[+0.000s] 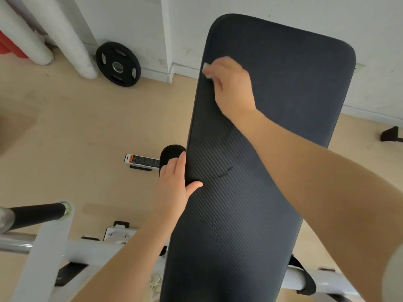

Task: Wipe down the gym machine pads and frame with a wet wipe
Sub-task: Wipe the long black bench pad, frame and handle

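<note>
A long black ribbed back pad [272, 127] of the gym machine fills the middle and right of the head view. My right hand [233, 90] holds a white wet wipe [207, 70] against the pad near its upper left edge; most of the wipe is hidden under the fingers. My left hand [174, 188] grips the pad's left edge lower down, thumb on top and fingers round the side. A damp patch shows on the pad below my left hand. The white metal frame [65, 249] runs across the bottom left.
A black weight plate [117, 64] leans on the white wall at the back. White pipes [65, 33] stand at the far left. A black-gripped bar [37, 212] sticks out at the left. A small black round pad [171, 152] and a labelled frame foot [141, 161] sit on the wooden floor.
</note>
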### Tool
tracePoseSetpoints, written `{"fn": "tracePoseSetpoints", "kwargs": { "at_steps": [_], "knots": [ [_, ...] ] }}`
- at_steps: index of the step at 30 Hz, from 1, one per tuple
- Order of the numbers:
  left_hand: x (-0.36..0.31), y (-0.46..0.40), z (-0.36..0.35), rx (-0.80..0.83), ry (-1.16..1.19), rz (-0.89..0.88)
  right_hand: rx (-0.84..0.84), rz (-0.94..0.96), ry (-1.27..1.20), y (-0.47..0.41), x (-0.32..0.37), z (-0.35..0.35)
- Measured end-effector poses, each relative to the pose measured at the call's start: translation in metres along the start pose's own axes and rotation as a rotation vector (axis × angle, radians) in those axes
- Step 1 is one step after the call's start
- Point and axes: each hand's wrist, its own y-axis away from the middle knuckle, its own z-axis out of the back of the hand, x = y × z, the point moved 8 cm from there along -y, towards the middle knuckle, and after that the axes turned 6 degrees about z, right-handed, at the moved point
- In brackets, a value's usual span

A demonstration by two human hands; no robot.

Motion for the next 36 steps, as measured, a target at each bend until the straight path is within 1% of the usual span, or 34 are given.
{"fn": "tracePoseSetpoints", "kwargs": {
  "at_steps": [2,4,6,8,9,10,12,13,14,16,17,18,20,22,26,27,28,29,31,33,35,36],
  "knots": [
    [0.003,-0.001,-0.001,0.075,0.108,0.033,0.084,0.073,-0.03,0.033,0.018,-0.013],
    [0.006,0.0,0.002,0.132,0.17,0.043,0.22,0.109,-0.101,0.077,0.038,-0.03],
    [0.009,0.003,0.004,0.191,0.159,0.048,0.345,0.146,-0.164,0.117,0.059,-0.045],
    [0.008,0.01,0.003,0.239,0.139,0.05,0.393,0.139,-0.207,0.131,0.066,-0.047],
    [0.006,0.013,0.002,0.253,0.139,0.054,0.344,0.108,-0.198,0.124,0.062,-0.038],
    [0.004,0.015,0.002,0.258,0.144,0.066,0.243,0.056,-0.17,0.11,0.05,-0.024],
    [0.002,0.013,0.002,0.22,0.112,0.084,-0.013,-0.065,-0.102,0.079,0.016,0.015],
    [0.0,0.011,0.003,0.189,0.062,0.077,-0.092,-0.124,-0.061,0.063,-0.003,0.033],
    [-0.002,0.009,0.003,0.155,0.003,0.061,-0.122,-0.169,-0.027,0.05,-0.021,0.044],
    [-0.005,0.007,0.002,0.102,-0.065,0.043,-0.09,-0.227,0.001,0.035,-0.047,0.049],
    [-0.005,0.007,0.0,0.087,-0.064,0.045,-0.078,-0.222,0.021,0.034,-0.049,0.046],
    [-0.005,0.008,-0.001,0.077,-0.051,0.048,-0.092,-0.194,0.04,0.037,-0.046,0.042],
    [-0.004,0.009,-0.001,0.07,-0.037,0.056,-0.095,-0.078,0.037,0.057,-0.027,0.032],
    [-0.004,0.01,-0.002,0.078,-0.05,0.073,0.004,0.033,-0.011,0.095,-0.001,0.015],
    [-0.003,0.012,-0.002,0.117,0.015,0.12,0.336,0.133,-0.12,0.181,0.043,-0.021],
    [-0.002,0.013,-0.002,0.126,0.045,0.126,0.378,0.166,-0.129,0.188,0.051,-0.024],
    [0.0,0.015,-0.002,0.137,0.095,0.133,0.363,0.168,-0.146,0.184,0.054,-0.021],
    [0.004,0.017,-0.002,0.143,0.17,0.148,0.299,0.143,-0.147,0.17,0.053,-0.013],
    [0.012,0.023,-0.004,0.178,0.368,0.21,0.114,0.035,-0.101,0.13,0.039,0.008],
    [0.016,0.03,-0.01,0.263,0.59,0.265,0.001,-0.099,-0.026,0.091,0.017,0.02],
    [0.015,0.035,-0.012,0.318,0.848,0.307,-0.005,-0.161,0.003,0.075,0.008,0.012],
    [0.017,0.036,-0.012,0.317,0.971,0.34,0.008,-0.146,0.049,0.08,0.013,0.003]
  ]
}}
